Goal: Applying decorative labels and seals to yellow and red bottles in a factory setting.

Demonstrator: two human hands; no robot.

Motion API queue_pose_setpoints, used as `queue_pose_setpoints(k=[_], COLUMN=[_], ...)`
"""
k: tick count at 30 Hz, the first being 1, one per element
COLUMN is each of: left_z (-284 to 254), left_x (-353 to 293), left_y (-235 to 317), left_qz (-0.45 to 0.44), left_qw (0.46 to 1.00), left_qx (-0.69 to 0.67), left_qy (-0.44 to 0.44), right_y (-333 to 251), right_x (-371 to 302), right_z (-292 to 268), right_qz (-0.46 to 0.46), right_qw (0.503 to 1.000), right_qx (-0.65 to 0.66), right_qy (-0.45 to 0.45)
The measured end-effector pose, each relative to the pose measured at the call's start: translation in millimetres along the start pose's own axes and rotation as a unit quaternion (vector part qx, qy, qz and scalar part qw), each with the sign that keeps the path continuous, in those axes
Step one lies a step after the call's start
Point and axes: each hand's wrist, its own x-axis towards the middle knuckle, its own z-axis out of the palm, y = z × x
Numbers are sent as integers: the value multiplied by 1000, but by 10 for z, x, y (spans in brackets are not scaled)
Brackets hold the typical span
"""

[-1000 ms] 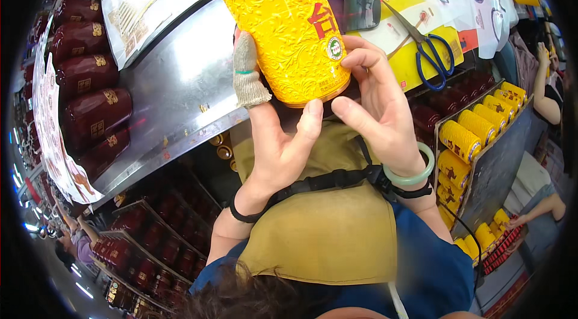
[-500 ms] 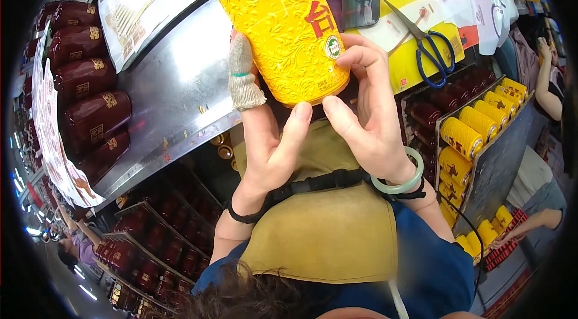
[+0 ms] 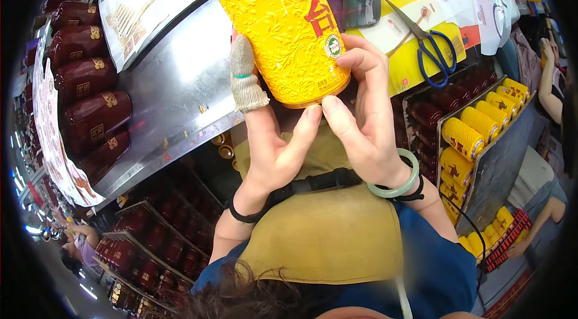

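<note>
Between my two hands I hold a yellow embossed bottle (image 3: pixel 280 36) with red characters and a small round green-and-white seal. It tilts, its lower rim toward me and its top cut off by the picture's upper edge. My left hand (image 3: pixel 265 144) grips its left side, with a knitted finger cot (image 3: pixel 245 78) on one finger. My right hand (image 3: pixel 373 120) closes round the right side, fingers curled against the wall. Both thumbs press at the lower rim, their tips nearly meeting. A pale green bangle (image 3: pixel 394 191) circles my right wrist.
Blue-handled scissors (image 3: pixel 436 57) and a dark blade-like scraper (image 3: pixel 361 3) lie on yellow sheets. Printed sheets (image 3: pixel 150 3) rest on the metal bench (image 3: pixel 174 72). Dark red bottles (image 3: pixel 96 114) line the left. A rack at right holds yellow bottles (image 3: pixel 462 136). Other people work at both sides.
My left thumb has slid a little right along the lower rim, closer to the right thumb. The bottle stays almost in place in my grip.
</note>
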Motion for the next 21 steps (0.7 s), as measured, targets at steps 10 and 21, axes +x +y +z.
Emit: queue_pose_setpoints(k=[10,21], left_z=[27,36], left_x=[-21,-15], left_y=[-2,44], left_qz=[-2,-11], left_qw=[1000,1000], left_qx=[25,13], left_qy=[11,6], right_y=[-12,-46], right_x=[14,23], right_z=[-102,-67], right_qz=[-3,7], right_qw=[999,1000], right_qx=[-9,4], right_qy=[-32,-17])
